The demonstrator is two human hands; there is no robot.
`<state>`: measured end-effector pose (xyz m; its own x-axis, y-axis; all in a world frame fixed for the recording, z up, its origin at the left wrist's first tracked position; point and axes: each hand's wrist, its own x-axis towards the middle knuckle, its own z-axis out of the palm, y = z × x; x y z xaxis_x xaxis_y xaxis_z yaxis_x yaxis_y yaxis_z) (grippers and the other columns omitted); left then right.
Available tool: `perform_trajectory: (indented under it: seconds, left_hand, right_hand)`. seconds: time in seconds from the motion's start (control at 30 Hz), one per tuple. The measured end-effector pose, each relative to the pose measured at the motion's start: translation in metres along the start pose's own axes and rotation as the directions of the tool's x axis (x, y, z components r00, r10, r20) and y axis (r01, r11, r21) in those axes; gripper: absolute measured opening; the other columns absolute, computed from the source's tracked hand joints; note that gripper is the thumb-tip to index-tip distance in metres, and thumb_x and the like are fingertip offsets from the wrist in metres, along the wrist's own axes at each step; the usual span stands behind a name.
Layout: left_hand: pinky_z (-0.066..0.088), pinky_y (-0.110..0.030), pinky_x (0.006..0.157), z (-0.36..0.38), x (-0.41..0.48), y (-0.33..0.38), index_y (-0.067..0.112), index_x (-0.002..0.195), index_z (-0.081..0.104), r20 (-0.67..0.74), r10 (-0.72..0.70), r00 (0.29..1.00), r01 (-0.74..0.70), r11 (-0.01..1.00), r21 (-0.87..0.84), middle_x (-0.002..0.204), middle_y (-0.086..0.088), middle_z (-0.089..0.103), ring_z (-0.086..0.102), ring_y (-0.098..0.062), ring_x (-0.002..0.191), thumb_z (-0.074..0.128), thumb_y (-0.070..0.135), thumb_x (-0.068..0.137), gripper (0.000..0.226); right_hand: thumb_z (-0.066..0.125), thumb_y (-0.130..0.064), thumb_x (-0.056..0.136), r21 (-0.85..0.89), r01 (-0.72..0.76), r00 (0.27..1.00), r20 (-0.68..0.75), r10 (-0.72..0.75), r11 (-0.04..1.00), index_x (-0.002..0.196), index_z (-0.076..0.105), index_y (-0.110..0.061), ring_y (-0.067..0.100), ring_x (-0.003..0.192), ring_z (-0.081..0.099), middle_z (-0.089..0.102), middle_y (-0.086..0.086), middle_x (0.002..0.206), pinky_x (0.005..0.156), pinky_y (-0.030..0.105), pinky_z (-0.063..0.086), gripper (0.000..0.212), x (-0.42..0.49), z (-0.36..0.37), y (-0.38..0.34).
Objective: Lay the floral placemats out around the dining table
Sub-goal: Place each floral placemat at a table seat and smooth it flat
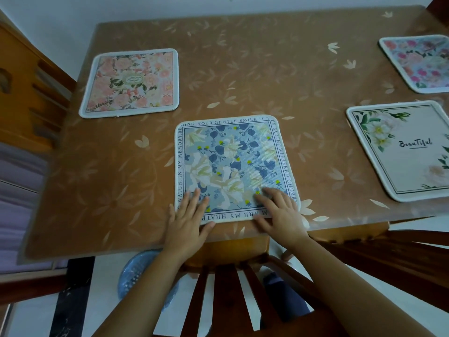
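The table, covered in a brown leaf-patterned cloth, fills most of the view, with the slatted back of a wooden chair tucked in at its near edge. Four floral placemats lie flat on it, well apart from one another. The blue placemat, bordered with printed text, sits at the near edge directly above that chair. The pink placemat lies toward the far left corner. The cream placemat (the one lettered "Beautiful") lies at the right, and the rose placemat beyond it is cut off by the frame's edge.

The left hand rests open and flat on the blue placemat's near left corner, thumb just past its edge. The right hand lies likewise open, fingers spread, on the near right corner. Neither grips anything; both seem to be pressing or squaring the mat to the table's edge.

The task looks nearly done: four mats are placed, and this one appears to need only a final straightening. Whether more mats or unfilled seats remain out of frame cannot be told.
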<state>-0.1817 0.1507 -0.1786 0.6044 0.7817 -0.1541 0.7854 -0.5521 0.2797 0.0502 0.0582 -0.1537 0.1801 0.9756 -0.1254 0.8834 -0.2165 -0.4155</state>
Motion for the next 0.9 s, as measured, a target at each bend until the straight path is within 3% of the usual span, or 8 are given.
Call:
perform_trajectory:
  seconds: [0.1,0.17,0.27,0.33,0.57,0.73,0.9]
  left_hand:
    - [-0.011,-0.052,0.105,0.001,0.01,0.004,0.035,0.139,-0.013,0.041,-0.011,0.999,0.006,0.992,0.123,0.15,0.004,-0.021,-0.025,-0.019,0.136,0.007,0.069,0.084,0.067]
    - [-0.006,-0.053,0.108,0.001,0.021,0.01,0.036,0.14,-0.012,0.024,-0.016,1.0,0.012,0.989,0.151,0.151,0.002,-0.018,-0.023,-0.022,0.137,0.006,0.069,0.083,0.068]
    - [0.002,-0.057,0.109,0.0,0.04,0.017,0.033,0.143,0.002,-0.021,-0.028,0.999,0.031,0.988,0.148,0.153,-0.002,-0.002,-0.011,-0.027,0.139,0.016,0.064,0.084,0.068]
    - [0.004,-0.06,0.108,0.0,0.052,0.018,0.031,0.143,0.006,-0.033,-0.039,0.999,0.044,0.988,0.149,0.153,-0.002,-0.002,-0.01,-0.029,0.139,0.018,0.061,0.084,0.067]
    - [0.002,-0.057,0.108,-0.002,0.076,0.014,0.03,0.143,0.003,-0.059,-0.076,0.995,0.082,0.989,0.121,0.154,0.0,-0.003,-0.012,-0.024,0.14,0.014,0.058,0.085,0.065]
    - [-0.009,-0.048,0.109,-0.005,0.067,0.01,0.032,0.141,-0.004,-0.034,-0.043,0.998,0.046,0.995,0.091,0.153,0.005,-0.008,-0.015,-0.018,0.139,0.01,0.057,0.086,0.062]
    - [0.003,-0.05,0.111,-0.004,0.044,0.003,0.031,0.141,-0.004,-0.014,0.019,1.0,-0.018,0.997,0.073,0.153,0.005,-0.006,-0.011,-0.016,0.14,0.014,0.058,0.088,0.063]
  right_hand:
    - [0.029,-0.055,0.09,-0.153,0.052,0.992,0.123,-0.033,0.987,0.14,0.002,-0.038,0.021,0.139,-0.017,-0.006,-0.003,0.155,0.111,0.052,-0.009,0.059,0.016,0.01,-0.002]
    - [0.014,-0.065,0.084,-0.239,0.102,0.988,0.139,-0.069,0.966,0.137,-0.009,-0.04,0.026,0.137,-0.022,-0.013,-0.002,0.153,0.108,0.058,-0.009,0.064,0.03,0.015,-0.008]
    - [0.013,-0.073,0.077,-0.233,0.145,0.986,0.116,-0.12,0.962,0.14,0.0,-0.037,0.03,0.139,-0.013,-0.006,-0.002,0.153,0.106,0.066,0.0,0.073,0.054,0.019,-0.015]
    - [0.017,-0.074,0.077,-0.231,0.156,0.986,0.091,-0.138,0.96,0.14,0.004,-0.038,0.03,0.14,-0.008,-0.003,-0.004,0.152,0.105,0.067,0.003,0.074,0.07,0.02,-0.015]
    - [0.02,-0.073,0.079,-0.222,0.196,0.981,0.052,-0.189,0.955,0.141,0.007,-0.035,0.027,0.141,-0.006,-0.001,-0.007,0.153,0.105,0.063,-0.004,0.074,0.095,0.021,-0.01]
    - [0.025,-0.069,0.08,-0.204,0.253,0.966,0.108,-0.235,0.946,0.143,0.009,-0.03,0.027,0.141,-0.006,0.0,-0.002,0.153,0.109,0.06,0.0,0.076,0.082,0.018,-0.009]
    - [0.04,-0.065,0.079,-0.079,0.332,0.941,0.1,-0.324,0.94,0.142,0.014,-0.029,0.026,0.14,-0.005,0.003,-0.004,0.152,0.109,0.056,-0.008,0.078,0.052,0.019,-0.011]
